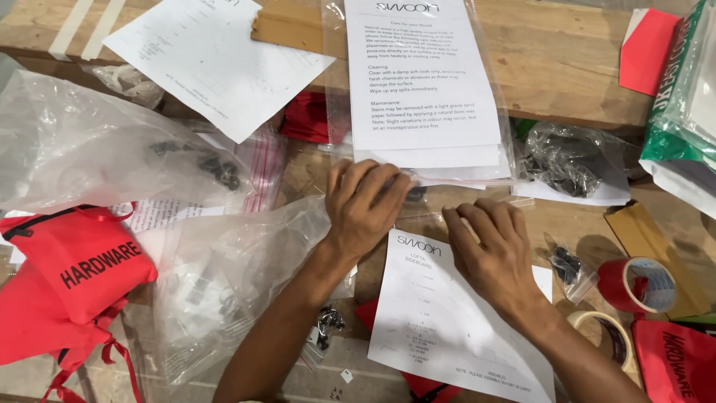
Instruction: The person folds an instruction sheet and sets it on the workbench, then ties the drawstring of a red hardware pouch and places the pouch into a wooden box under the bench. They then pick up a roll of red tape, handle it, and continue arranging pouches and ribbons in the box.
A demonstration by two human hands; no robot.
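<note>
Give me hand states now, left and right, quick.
Left hand: palm down, fingers curled, pressing the clear plastic sleeve edge; no clear grip.
Right hand: palm down, fingers bent on the printed sheet; holds nothing visible.

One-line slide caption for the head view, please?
Both hands, left hand and right hand, press a clear plastic sleeve of printed sheets on a cluttered wooden table.

A packing workshop, wooden workbench covered with printed instruction sheets at 12 o'clock, red hardware pouches at 9 o'clock, tape rolls at 4 o'clock, plastic bags of screws.
</note>
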